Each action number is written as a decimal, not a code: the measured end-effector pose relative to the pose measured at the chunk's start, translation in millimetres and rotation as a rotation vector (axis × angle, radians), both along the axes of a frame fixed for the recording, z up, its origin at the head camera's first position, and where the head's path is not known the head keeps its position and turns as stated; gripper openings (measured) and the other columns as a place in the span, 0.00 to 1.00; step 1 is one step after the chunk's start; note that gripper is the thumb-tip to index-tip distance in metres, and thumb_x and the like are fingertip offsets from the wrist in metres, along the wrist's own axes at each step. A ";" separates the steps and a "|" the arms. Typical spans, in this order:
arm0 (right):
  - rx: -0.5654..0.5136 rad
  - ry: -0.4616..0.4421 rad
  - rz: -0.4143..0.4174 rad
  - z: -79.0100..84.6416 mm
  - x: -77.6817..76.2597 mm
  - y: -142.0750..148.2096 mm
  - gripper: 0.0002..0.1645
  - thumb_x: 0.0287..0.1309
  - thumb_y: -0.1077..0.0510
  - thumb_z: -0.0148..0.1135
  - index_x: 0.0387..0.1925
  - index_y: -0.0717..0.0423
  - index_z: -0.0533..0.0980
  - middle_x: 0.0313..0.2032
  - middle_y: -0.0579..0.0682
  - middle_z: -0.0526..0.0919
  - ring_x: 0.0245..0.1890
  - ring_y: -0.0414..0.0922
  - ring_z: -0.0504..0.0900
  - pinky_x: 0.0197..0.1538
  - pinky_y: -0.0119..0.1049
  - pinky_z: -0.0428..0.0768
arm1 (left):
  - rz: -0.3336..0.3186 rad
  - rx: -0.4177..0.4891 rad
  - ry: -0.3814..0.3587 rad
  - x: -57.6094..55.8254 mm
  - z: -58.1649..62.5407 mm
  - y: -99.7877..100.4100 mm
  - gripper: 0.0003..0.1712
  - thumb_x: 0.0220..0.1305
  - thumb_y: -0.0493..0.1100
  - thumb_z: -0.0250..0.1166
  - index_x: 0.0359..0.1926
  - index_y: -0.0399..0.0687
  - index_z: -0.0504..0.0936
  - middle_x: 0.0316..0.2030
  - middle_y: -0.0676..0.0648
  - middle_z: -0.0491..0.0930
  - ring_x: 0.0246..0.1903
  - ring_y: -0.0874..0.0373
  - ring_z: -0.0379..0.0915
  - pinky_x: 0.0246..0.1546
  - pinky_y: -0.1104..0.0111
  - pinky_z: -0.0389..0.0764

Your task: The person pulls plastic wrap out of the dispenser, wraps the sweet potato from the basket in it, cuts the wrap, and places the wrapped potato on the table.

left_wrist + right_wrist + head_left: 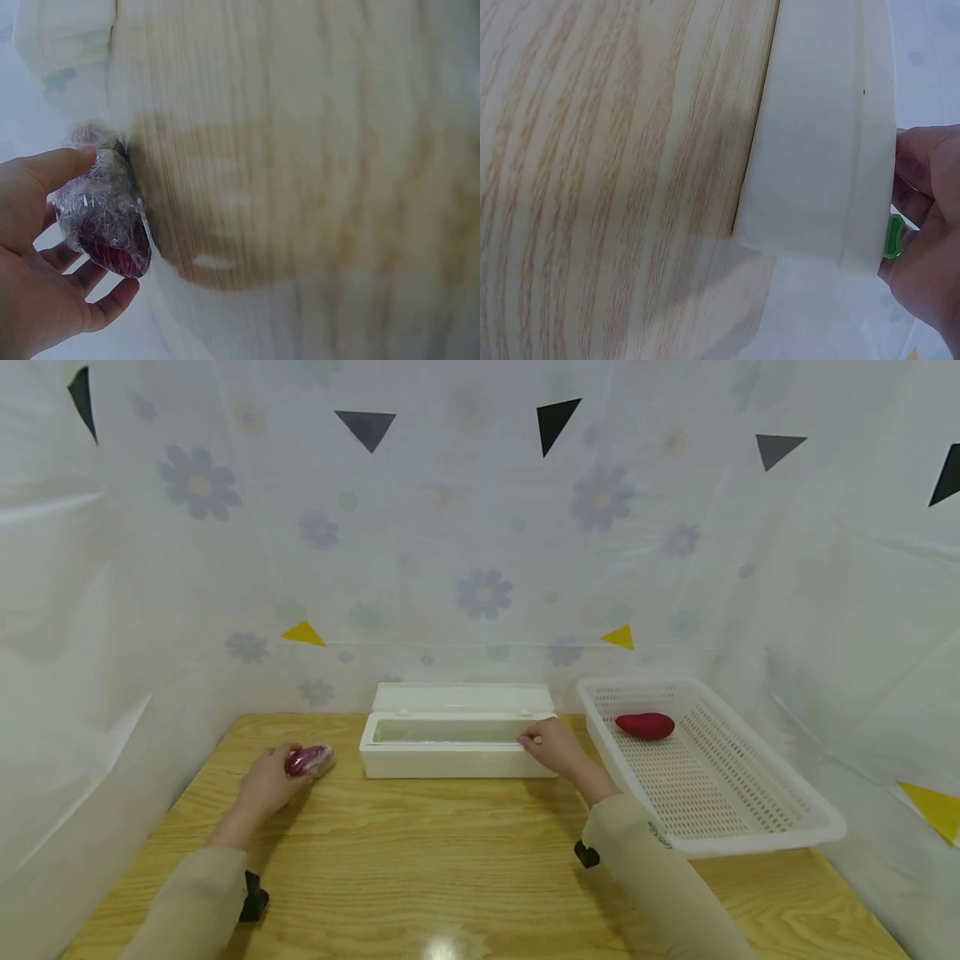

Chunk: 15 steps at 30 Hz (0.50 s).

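Note:
A dark red sweet potato (112, 217) wrapped in crinkled clear film is held in my left hand (268, 779), low over the left part of the table. In the left wrist view the thumb lies on the wrapped side, with the fingers bent around the back. My right hand (557, 746) bends over the right end of a long white cling film box (450, 763), whose lid (463, 697) stands raised. Beside that hand, a small green piece (893, 236) shows at the box edge. The box wall hides the right fingertips, so whether they pinch something is unclear.
A white perforated basket (757, 752) stands on the right of the wooden table (450, 860), close to the right forearm. Inside it lies a dark red sweet potato (646, 726). Behind the table hangs a flowered plastic sheet (420, 543).

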State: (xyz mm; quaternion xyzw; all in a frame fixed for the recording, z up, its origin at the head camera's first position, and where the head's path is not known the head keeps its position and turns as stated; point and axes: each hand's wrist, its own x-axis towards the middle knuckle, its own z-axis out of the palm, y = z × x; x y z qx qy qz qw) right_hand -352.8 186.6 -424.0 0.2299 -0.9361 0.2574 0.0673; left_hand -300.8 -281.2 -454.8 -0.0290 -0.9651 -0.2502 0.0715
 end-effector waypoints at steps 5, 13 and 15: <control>-0.018 0.002 0.007 2.2 1.7 -0.3 0.10 0.63 0.58 0.59 0.35 0.58 0.84 0.37 0.53 0.85 0.42 0.51 0.82 0.48 0.46 0.79 | -0.013 -0.006 0.005 2.3 -0.5 -0.4 0.37 0.59 0.45 0.66 0.64 0.32 0.62 0.53 0.22 0.67 0.49 0.29 0.68 0.44 0.39 0.72; -0.020 -0.016 -0.019 2.8 -0.2 -1.4 0.08 0.62 0.58 0.59 0.34 0.56 0.83 0.35 0.51 0.85 0.38 0.47 0.82 0.44 0.43 0.79 | -0.015 -0.007 -0.002 6.3 4.9 3.2 0.38 0.60 0.44 0.65 0.65 0.30 0.60 0.54 0.21 0.66 0.50 0.28 0.67 0.44 0.39 0.71; -0.021 -0.022 -0.024 2.8 -0.6 -1.2 0.08 0.62 0.58 0.60 0.34 0.56 0.83 0.35 0.50 0.85 0.37 0.47 0.82 0.43 0.43 0.79 | -0.012 -0.006 0.000 6.1 5.0 2.7 0.38 0.60 0.44 0.65 0.65 0.30 0.60 0.54 0.21 0.65 0.50 0.28 0.67 0.44 0.39 0.71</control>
